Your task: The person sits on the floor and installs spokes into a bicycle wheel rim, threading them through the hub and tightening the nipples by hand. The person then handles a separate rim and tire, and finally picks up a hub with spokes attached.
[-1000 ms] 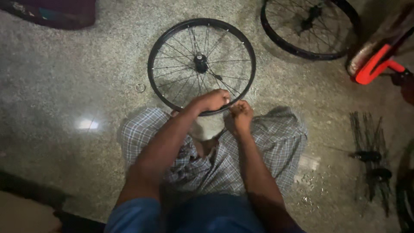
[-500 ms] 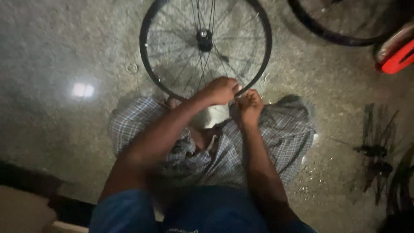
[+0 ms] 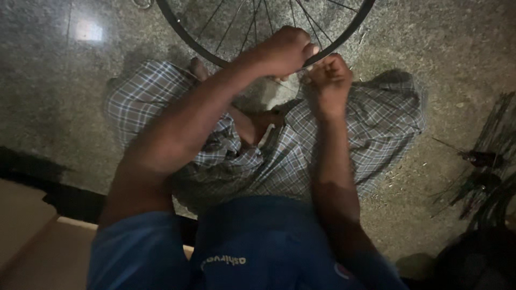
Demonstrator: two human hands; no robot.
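Note:
A black bicycle wheel rim (image 3: 185, 38) with thin metal spokes (image 3: 252, 24) lies flat on the speckled stone floor in front of my crossed legs, its upper part cut off by the frame's top edge. My left hand (image 3: 282, 51) is closed over the near edge of the rim. Right beside it, my right hand (image 3: 329, 78) is curled into a fist at the same spot on the rim; what its fingers pinch is hidden. I sit in a checked cloth (image 3: 376, 123) and a blue shirt (image 3: 258, 252).
A bundle of loose dark spokes with a hub (image 3: 484, 158) lies on the floor at the right. A small metal ring (image 3: 142, 4) sits near the top left. A bright light reflection (image 3: 88, 30) shows on the floor. A pale raised ledge (image 3: 32, 236) runs at the bottom left.
The view has dipped and closed in on my hands, so the wheel's hub and the other wheels have left the frame. Both hands stay together at the rim's near edge.

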